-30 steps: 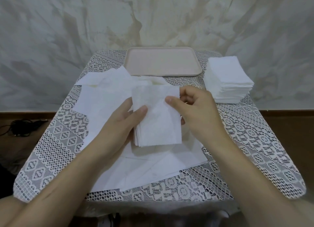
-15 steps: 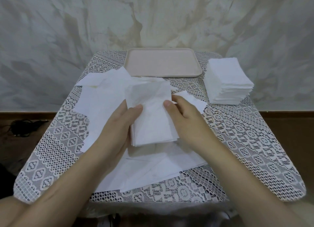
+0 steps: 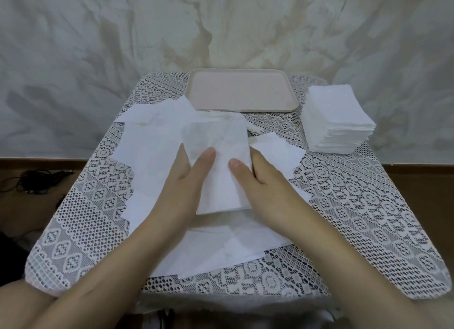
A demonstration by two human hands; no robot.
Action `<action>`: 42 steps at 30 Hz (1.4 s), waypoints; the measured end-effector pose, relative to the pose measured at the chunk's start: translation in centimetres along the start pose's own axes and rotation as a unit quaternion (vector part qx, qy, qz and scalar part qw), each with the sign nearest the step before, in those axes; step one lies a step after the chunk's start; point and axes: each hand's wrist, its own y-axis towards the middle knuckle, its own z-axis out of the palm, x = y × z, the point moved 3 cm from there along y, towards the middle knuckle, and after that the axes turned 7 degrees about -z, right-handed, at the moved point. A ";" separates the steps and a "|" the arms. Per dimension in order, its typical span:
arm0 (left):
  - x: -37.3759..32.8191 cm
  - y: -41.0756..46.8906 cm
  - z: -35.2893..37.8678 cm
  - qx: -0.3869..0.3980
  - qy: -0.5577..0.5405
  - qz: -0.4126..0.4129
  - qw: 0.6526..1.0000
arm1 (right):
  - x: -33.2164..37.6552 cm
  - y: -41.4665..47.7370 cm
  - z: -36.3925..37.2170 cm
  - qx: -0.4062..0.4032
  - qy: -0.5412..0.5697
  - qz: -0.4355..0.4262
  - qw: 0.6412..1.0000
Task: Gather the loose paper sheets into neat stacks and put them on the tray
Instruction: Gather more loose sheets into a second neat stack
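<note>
Both hands are on the bundle [image 3: 218,141]! The left hand [image 3: 181,188] grips its left edge, thumb on top, and the right hand [image 3: 265,188] pinches the right edge the same way. The bundle sits mid-counter [image 3: 380,230], seemingly lifted just above the loose sheets [image 3: 147,144] spread beneath and to the left. The tray [image 3: 240,90] lies at the far edge, and a tall squared stack [image 3: 336,117] stands to its right.

Squaring is the job now, I'd say. Keep the thumbs light, because this thin paper creases and the top sheet already looks wrinkled. Tap the near edge down to align it, then carry it flat to the tray.
</note>
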 end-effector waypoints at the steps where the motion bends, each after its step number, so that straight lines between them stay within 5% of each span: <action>1: 0.0 -0.1 0.0 0.000 0.003 0.000 1.000 | -0.2 0.0 0.1 0.005 -0.006 0.005 1.000; 6: 0.3 0.0 0.3 0.011 0.039 0.002 0.999 | -0.6 -0.3 0.3 0.009 -0.013 0.003 1.000; 18: 0.6 0.8 -0.9 0.080 -0.021 -0.065 0.994 | -0.6 0.3 -1.0 -0.032 0.159 0.043 0.986; 21: 0.5 0.9 -1.4 0.046 0.001 -0.042 0.998 | -0.6 0.5 -1.4 -0.027 0.176 0.032 0.983; 24: 0.4 1.1 -2.3 0.009 0.012 -0.032 0.999 | -1.3 0.6 -2.1 -0.035 0.124 0.020 0.991; 30: -0.1 1.2 -3.5 0.006 -0.004 -0.061 0.998 | -3.3 -0.2 -3.3 0.001 -0.156 0.030 0.987; 37: -0.3 1.3 -3.2 0.021 0.006 -0.080 0.997 | -2.3 -1.2 -1.8 0.075 -0.263 0.051 0.960; 42: -0.4 1.4 -3.2 0.024 0.011 -0.082 0.996 | -2.4 -0.7 -1.7 0.084 -0.235 0.039 0.967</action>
